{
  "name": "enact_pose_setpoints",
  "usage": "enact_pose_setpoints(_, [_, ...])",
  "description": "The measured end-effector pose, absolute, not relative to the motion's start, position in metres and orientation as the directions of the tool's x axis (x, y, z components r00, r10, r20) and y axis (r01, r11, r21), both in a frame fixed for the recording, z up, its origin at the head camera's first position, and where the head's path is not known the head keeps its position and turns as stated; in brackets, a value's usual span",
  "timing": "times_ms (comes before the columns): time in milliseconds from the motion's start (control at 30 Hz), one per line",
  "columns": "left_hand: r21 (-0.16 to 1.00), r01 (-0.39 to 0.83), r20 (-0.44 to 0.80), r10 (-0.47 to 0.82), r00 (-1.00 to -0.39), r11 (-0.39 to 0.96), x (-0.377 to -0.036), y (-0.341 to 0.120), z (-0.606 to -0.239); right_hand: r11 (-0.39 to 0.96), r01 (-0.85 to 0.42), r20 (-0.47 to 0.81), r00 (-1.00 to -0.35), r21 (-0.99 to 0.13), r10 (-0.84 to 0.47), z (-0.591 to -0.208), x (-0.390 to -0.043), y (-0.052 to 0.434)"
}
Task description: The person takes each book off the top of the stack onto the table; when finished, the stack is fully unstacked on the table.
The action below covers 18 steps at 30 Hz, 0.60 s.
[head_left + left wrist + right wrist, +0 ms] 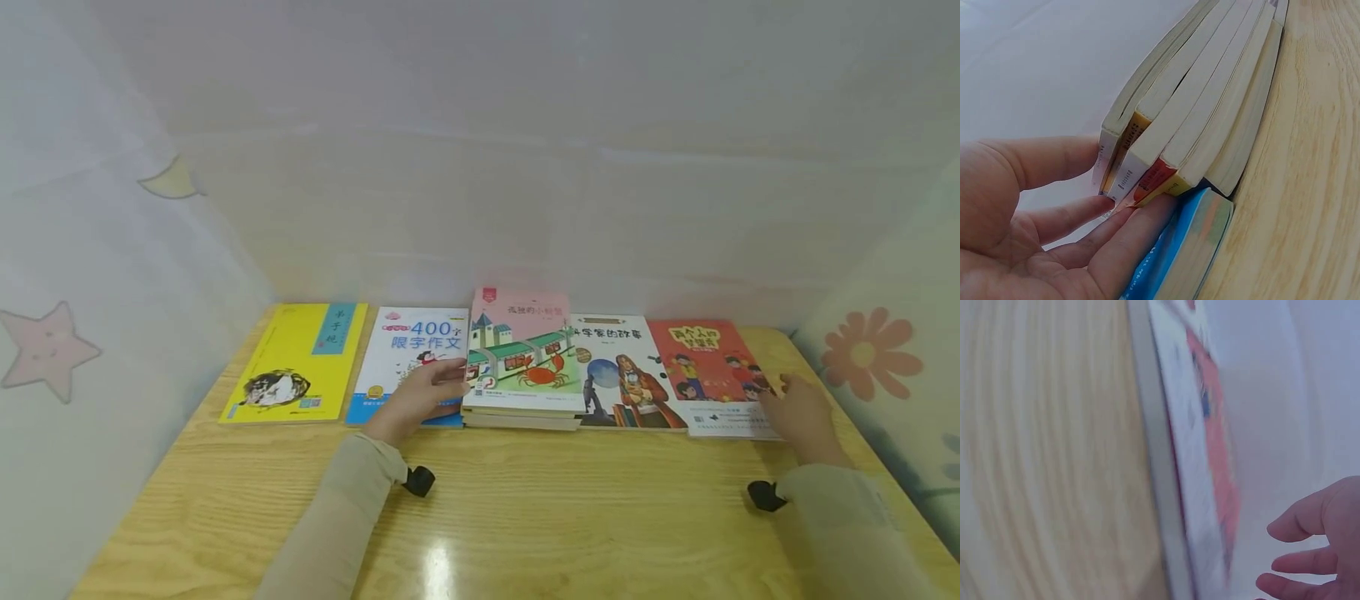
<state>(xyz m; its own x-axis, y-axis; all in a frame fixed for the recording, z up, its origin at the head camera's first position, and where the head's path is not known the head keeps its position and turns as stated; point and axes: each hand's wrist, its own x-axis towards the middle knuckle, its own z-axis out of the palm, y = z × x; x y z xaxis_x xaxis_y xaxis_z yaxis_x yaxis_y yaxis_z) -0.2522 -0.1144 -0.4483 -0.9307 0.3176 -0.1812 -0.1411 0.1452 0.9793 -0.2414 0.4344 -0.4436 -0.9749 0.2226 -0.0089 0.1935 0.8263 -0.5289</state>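
My left hand (422,398) reaches over the blue-and-white book (405,343) to the left side of a stack of several books. On top of that stack lies a pink-covered book (525,346) with a red crab and a train. In the left wrist view, thumb and fingers (1138,240) touch the spines, fairly straight, the lower ones just above the blue book. My right hand (806,421) is at the right edge of a red-and-white book (712,367). The right wrist view shows its fingers (1300,562) spread and holding nothing.
A yellow book (300,362) lies at the far left of the wooden table (570,517). Between the stack and the red book is a white book with a robed figure (626,371). Pale cloth walls (480,167) stand behind and at both sides.
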Motion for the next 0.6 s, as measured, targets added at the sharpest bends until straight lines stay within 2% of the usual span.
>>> enact_pose_setpoints(133, [0.979, -0.148, -0.186, 0.309, -0.933, 0.142, -0.252, -0.115, -0.448, 0.819, 0.025, 0.140, -0.982, -0.574, 0.128, -0.432, -0.238, 0.397])
enact_pose_setpoints(233, [0.979, -0.149, -0.186, 0.314, -0.931, 0.139, -0.252, -0.116, -0.448, 0.761, -0.072, 0.191, -0.979, -0.645, 0.069, -0.424, -0.235, 0.363])
enact_pose_setpoints(467, [0.979, -0.158, -0.193, 0.344, -0.919, 0.125, -0.255, -0.118, -0.452, 0.622, -0.151, 0.170, -0.985, -0.768, -0.029, -0.419, -0.229, 0.298])
enact_pose_setpoints(600, [0.980, -0.165, -0.196, 0.356, -0.914, 0.115, -0.256, -0.119, -0.450, 0.491, -0.168, 0.130, -0.985, -0.855, -0.111, -0.426, -0.233, 0.271])
